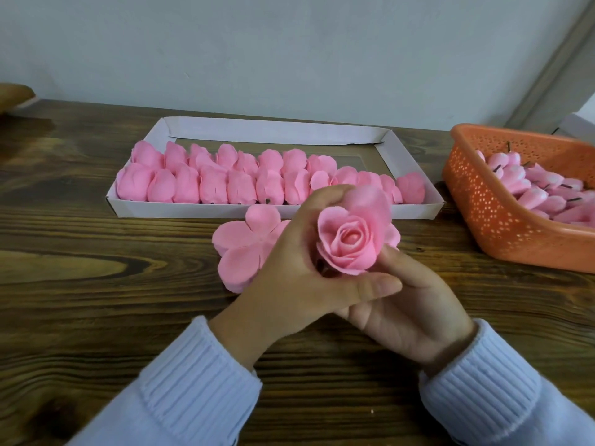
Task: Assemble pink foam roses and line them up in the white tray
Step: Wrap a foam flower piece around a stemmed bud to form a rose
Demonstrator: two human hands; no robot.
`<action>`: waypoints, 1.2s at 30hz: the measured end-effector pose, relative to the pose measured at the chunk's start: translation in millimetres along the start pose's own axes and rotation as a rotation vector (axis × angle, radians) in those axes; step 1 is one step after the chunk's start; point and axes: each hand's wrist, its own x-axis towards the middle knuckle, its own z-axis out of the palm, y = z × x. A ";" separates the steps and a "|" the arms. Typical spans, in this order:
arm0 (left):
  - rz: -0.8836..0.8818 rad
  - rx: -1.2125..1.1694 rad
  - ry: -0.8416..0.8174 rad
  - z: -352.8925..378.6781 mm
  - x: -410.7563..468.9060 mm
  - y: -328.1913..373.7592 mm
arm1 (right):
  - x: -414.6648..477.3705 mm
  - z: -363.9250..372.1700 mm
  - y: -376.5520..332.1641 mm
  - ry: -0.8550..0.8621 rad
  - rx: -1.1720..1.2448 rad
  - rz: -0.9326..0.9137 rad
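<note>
left hand (289, 272): grips rose (349, 244); thumb extended | right hand (412, 312): palm up; fingers curled round rose

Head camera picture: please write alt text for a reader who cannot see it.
A pink foam rose sits in the grip of the left hand and right hand above a wooden table. Behind it, a white tray holds two rows of roses; flat petals lie nearby, and an orange basket of buds stands at the right.

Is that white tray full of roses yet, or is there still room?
Partly full. The white tray holds two rows of roses; the back row stops short and the far strip is bare.
</note>
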 end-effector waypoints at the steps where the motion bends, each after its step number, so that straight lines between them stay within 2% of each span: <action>1: -0.003 0.014 -0.007 -1.0 -0.1 0.0 | -0.2 0.5 -0.3 -0.004 0.010 0.001; 8: 0.002 0.043 0.030 -3.2 -0.4 -2.6 | -0.4 -3.2 0.5 0.097 -0.037 0.007; 11: 0.015 -0.036 -0.042 -4.7 2.0 -2.5 | -0.2 -3.7 0.0 0.115 -0.036 0.015; 13: -0.062 -0.151 -0.045 -5.4 3.3 -0.5 | 0.2 -4.0 -0.7 0.084 0.008 0.023; 16: -0.162 -0.245 0.083 -9.6 4.2 -2.1 | 0.0 -4.9 -0.9 0.060 0.038 0.045; 18: -0.162 -0.181 0.139 -11.7 5.0 -3.7 | -0.6 -5.4 -1.1 0.058 0.039 0.056; 24: -0.091 -0.025 0.148 -12.9 4.5 -2.0 | -1.2 -6.6 -2.0 0.073 0.034 0.071; 31: 0.164 0.424 0.220 -9.9 -1.0 -5.5 | -1.0 -6.3 -3.2 0.002 0.126 0.063; 36: 0.201 0.473 0.288 -11.7 -1.9 -5.2 | -0.4 -6.2 -2.2 0.090 0.082 0.039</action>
